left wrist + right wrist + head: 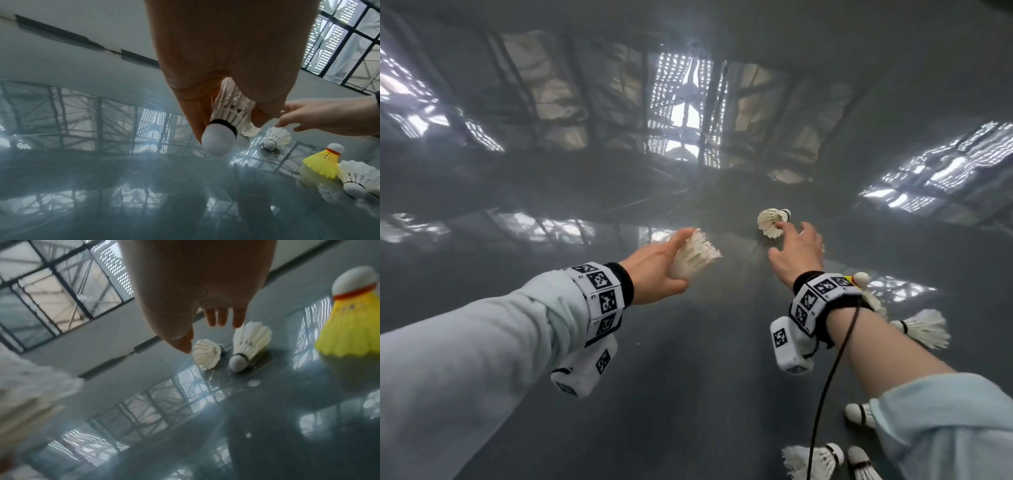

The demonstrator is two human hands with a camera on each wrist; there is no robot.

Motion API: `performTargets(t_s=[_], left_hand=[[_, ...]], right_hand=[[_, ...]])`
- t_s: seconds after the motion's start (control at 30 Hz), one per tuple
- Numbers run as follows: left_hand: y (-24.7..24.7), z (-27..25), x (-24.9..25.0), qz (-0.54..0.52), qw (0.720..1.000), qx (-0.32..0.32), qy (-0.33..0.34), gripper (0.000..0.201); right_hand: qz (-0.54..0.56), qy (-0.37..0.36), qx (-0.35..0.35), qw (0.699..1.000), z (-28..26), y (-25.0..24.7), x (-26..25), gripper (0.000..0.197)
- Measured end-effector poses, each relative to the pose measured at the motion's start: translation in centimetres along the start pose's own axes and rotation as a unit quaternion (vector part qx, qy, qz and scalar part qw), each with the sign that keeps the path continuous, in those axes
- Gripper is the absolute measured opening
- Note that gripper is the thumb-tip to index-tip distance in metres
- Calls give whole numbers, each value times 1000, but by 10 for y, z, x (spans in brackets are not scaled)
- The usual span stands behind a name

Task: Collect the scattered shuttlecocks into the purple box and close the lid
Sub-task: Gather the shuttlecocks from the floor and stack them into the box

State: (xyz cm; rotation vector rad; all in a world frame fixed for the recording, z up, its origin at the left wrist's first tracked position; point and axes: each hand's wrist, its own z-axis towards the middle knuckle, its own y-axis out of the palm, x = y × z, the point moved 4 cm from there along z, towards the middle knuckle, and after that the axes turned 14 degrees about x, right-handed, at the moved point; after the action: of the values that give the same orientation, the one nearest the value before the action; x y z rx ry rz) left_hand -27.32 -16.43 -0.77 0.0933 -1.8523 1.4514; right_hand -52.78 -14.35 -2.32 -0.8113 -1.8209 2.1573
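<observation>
My left hand grips a white feather shuttlecock by its skirt; in the left wrist view its cork points down at the glossy grey surface. My right hand is open with fingers spread, just short of two white shuttlecocks lying side by side. In the right wrist view its fingertips hover over that pair, and the thumb is near the left shuttlecock. The purple box is not in view.
A yellow shuttlecock with a red band stands upright close to my right wrist. Several more white shuttlecocks lie near my right forearm and at the bottom right. The surface mirrors windows and beams. A black cable hangs from my right wrist.
</observation>
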Motion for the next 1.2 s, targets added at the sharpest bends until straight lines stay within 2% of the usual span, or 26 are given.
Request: performTargets(t_s=[0.07, 0.2, 0.27, 0.37, 0.47, 0.57, 0.73, 0.8, 0.87, 0.97, 1.13, 1.2], left_hand=[[1, 0, -7, -2, 1000, -2, -15, 82], [5, 0, -18, 18, 1000, -7, -24, 85], [9, 1, -22, 13, 999, -11, -38, 86], [17, 3, -22, -2, 999, -11, -40, 86], [25, 2, -22, -11, 999, -10, -37, 86], [31, 0, -23, -15, 999, -11, -37, 84], [35, -6, -27, -29, 999, 1, -44, 83], [33, -9, -28, -40, 997, 16, -57, 81], [30, -14, -27, -48, 996, 27, -63, 78], [25, -23, -24, -51, 997, 31, -58, 77], [10, -42, -24, -60, 996, 38, -48, 78], [3, -46, -26, -58, 996, 37, -50, 83]], right_hand=[[-39, 22, 11, 999, 14, 0, 14, 65], [33, 117, -5, 993, 45, 12, 29, 81], [32, 131, -6, 991, 55, 19, 30, 85], [-48, 102, -3, 994, 62, 33, 24, 66], [-70, 103, 2, 992, 63, 44, 19, 46], [-43, 113, 24, 992, 64, 44, 18, 34], [63, 92, 102, 989, 45, 27, 9, 35], [141, 58, 75, 985, 27, 25, -2, 33], [229, 32, -6, 973, 1, 30, -12, 33], [327, 61, -116, 936, -37, 36, -24, 30], [405, 149, -144, 890, -74, 20, -43, 29], [422, 153, -165, 878, -83, 10, -53, 23]])
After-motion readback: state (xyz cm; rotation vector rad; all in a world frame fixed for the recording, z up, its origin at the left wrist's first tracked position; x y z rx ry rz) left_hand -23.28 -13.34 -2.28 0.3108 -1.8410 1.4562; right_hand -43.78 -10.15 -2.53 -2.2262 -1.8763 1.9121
